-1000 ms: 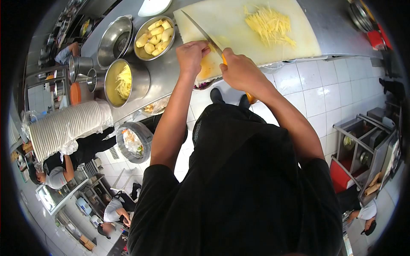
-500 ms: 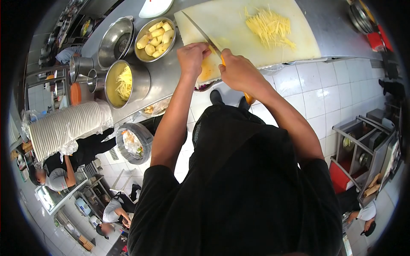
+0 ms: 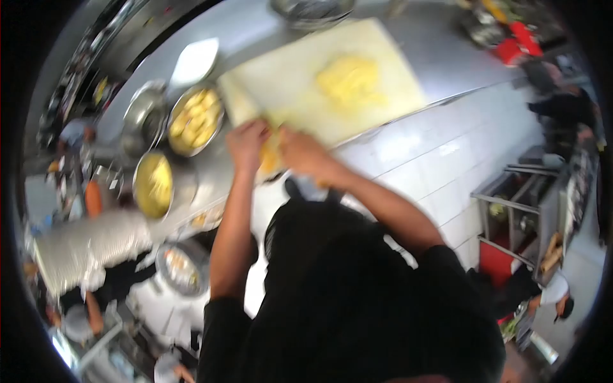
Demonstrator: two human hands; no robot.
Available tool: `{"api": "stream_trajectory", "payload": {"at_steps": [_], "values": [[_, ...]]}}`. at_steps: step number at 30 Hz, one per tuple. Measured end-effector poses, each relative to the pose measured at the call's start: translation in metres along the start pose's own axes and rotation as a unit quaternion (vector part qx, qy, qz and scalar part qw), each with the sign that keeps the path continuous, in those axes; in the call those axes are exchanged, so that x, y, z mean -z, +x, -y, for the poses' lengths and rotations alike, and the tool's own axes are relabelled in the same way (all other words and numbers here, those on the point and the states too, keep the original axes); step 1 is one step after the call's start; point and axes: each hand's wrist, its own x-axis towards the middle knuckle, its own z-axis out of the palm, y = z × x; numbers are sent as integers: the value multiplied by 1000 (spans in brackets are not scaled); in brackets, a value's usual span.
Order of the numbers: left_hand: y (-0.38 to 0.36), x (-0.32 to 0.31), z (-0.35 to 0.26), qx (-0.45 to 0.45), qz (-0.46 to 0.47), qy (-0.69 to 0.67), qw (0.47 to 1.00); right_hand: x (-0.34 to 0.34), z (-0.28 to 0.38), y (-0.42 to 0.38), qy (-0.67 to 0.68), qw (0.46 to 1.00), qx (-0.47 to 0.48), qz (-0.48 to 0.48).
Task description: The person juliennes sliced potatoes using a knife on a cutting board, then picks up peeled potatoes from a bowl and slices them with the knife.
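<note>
The view is smeared by motion. My right hand [image 3: 306, 153] is closed around the orange handle of a knife at the front edge of the white cutting board [image 3: 287, 64]. The blade is a faint streak pointing away to the left over the board. Close beside it, my left hand [image 3: 248, 143] is closed, fingers curled in at the board's near left corner. What those fingers hold, if anything, is hidden. An orange patch [image 3: 269, 156] shows between the hands. Farther right on the board lies a pile of thin yellow shreds [image 3: 350, 80].
Left of the board stand a bowl of peeled yellow pieces [image 3: 195, 121], a pot with yellow shreds [image 3: 154, 185] and a steel bowl [image 3: 143, 115]. Stacked plates [image 3: 96, 246] and a waste bin [image 3: 183, 268] are lower left. A metal rack [image 3: 511, 210] stands right; people are nearby.
My view has shifted and turned, so the board and bowls sit lower and farther left. Both hands stay together at the board's near edge; the right one still grips the knife.
</note>
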Motion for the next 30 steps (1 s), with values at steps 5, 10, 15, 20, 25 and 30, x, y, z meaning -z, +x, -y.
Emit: {"api": "stream_trajectory", "payload": {"at_steps": [5,10,15,20,25,30], "values": [[3,3,0,16,-1,-15,1000,1,10,-1,86,995,-46,-27],[2,0,-4,45,-28,-25,998,23,22,-14,115,991,-64,-7],[10,6,8,40,-30,-13,999,34,30,-22,104,993,-58,-13],[12,4,5,43,-24,18,999,34,30,-23,110,993,-45,-20],[12,5,13,27,-42,-8,999,33,29,-20,111,993,-43,-18],[8,4,7,15,-14,-20,1000,33,29,-21,109,993,-40,-14]]}}
